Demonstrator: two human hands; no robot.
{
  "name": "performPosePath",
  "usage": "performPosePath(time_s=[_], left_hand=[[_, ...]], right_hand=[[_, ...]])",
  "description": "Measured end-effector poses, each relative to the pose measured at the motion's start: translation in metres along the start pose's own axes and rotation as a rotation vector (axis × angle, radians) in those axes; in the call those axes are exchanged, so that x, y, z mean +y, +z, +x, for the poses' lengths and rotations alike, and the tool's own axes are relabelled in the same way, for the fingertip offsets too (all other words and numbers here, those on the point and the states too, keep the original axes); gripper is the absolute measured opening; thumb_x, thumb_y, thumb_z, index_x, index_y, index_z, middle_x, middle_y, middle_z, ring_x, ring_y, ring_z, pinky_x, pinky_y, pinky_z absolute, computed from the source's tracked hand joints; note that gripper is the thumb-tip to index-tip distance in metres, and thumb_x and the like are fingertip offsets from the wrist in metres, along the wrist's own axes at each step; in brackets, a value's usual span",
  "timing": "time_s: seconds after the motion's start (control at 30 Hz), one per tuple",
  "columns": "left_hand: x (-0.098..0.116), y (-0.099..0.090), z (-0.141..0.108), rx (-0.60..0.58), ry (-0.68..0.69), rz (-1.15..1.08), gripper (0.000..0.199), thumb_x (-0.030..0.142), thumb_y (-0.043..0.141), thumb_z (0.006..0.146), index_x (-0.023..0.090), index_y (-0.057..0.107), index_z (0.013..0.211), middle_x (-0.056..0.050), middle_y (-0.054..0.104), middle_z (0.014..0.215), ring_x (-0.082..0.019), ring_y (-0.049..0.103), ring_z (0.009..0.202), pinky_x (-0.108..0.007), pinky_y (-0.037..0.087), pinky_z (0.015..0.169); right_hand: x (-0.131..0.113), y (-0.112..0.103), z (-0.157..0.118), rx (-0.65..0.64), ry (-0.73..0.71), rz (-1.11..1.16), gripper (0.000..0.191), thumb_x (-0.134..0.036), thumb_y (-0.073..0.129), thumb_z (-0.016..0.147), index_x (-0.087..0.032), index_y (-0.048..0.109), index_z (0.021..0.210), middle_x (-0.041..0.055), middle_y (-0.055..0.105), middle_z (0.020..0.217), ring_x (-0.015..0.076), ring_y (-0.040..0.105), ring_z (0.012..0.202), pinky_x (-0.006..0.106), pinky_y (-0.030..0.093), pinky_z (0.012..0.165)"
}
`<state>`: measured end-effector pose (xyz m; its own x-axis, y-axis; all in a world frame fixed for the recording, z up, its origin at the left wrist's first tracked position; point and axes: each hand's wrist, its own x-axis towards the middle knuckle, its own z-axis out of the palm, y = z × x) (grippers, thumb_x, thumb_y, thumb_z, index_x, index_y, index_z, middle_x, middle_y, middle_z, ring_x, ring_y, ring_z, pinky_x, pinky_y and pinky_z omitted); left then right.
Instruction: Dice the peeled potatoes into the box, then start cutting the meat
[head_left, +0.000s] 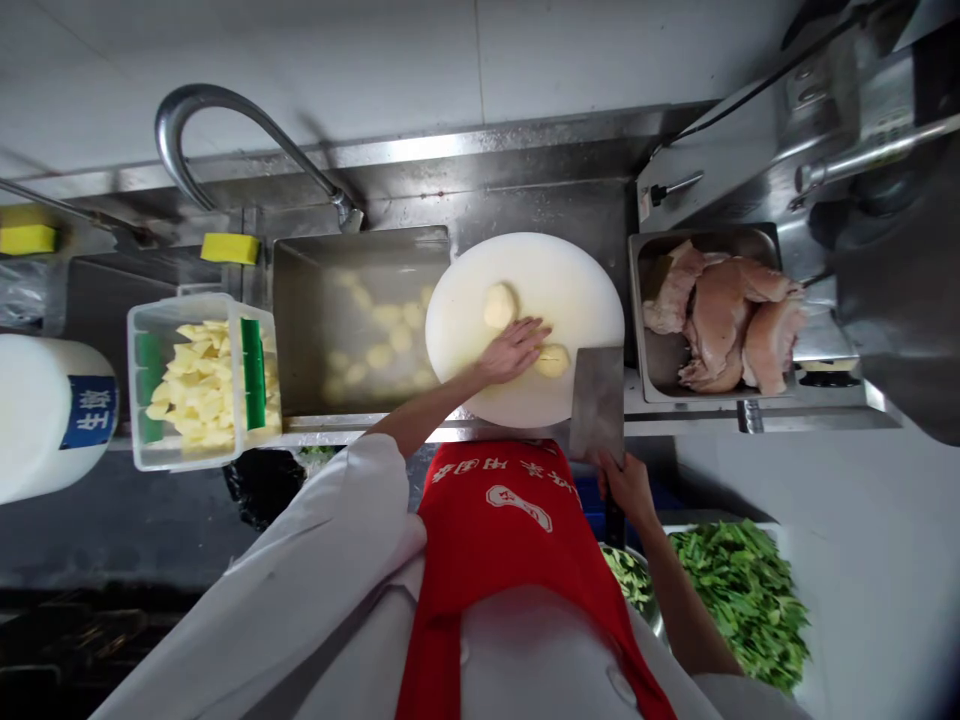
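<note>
Grasping a broad rectangular steel cleaver (598,402) in the wrapped fingers of the right hand (626,488), at the right edge of a round white cutting board (577,280). Laying the left hand (516,348), fingers outstretched and unclenched, between 2 pale yellow peeled potatoes (499,305) on that board; cannot tell whether touching either. Left of the board, in a rectangular steel sink (304,330), more potatoes, blurred. Farther left, in a clear plastic container (154,452), heaped pale yellow cut pieces (199,380). Right of the board, in a rectangular steel pan (661,362), raw pink meat (720,315). Below, near the right arm, bright green leaves (742,600).
</note>
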<state>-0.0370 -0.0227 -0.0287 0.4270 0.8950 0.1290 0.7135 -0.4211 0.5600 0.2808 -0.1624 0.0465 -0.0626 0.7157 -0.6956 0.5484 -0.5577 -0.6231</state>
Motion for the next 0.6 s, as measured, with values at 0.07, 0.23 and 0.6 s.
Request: performPosePath(time_s=[0.07, 0.23, 0.6], left_hand=[[0.02, 0.012, 0.002, 0.048, -0.05, 0.036, 0.059, 0.056, 0.044, 0.099, 0.029, 0.044, 0.151, -0.007, 0.036, 0.161, -0.032, 0.023, 0.153, -0.058, 0.016, 0.126], [0.064, 0.045, 0.01, 0.16, -0.118, 0.073, 0.072, 0.071, 0.061, 0.083, 0.033, 0.055, 0.144, -0.007, 0.042, 0.156, -0.043, 0.017, 0.151, -0.068, 0.011, 0.122], [0.082, 0.052, 0.002, 0.441, -0.277, -0.051, 0.04, 0.046, 0.058, 0.094, 0.024, 0.069, 0.126, -0.01, 0.051, 0.145, -0.032, 0.032, 0.144, -0.056, 0.031, 0.122]], right_hand=[[0.011, 0.012, 0.007, -0.032, -0.015, 0.131, 0.053, -0.064, 0.052, 0.088, -0.023, 0.045, 0.055, -0.0001, 0.05, 0.041, 0.0137, 0.048, 0.037, 0.026, 0.038, 0.041], [0.009, 0.035, 0.037, -0.083, -0.012, 0.293, 0.055, -0.071, 0.058, 0.082, -0.025, 0.04, 0.058, -0.0031, 0.045, 0.04, 0.0124, 0.044, 0.035, 0.025, 0.036, 0.036], [-0.028, 0.065, 0.053, -0.187, -0.138, 0.203, 0.055, -0.074, 0.057, 0.08, -0.026, 0.038, 0.06, -0.0045, 0.043, 0.039, 0.0113, 0.041, 0.035, 0.024, 0.035, 0.036]])
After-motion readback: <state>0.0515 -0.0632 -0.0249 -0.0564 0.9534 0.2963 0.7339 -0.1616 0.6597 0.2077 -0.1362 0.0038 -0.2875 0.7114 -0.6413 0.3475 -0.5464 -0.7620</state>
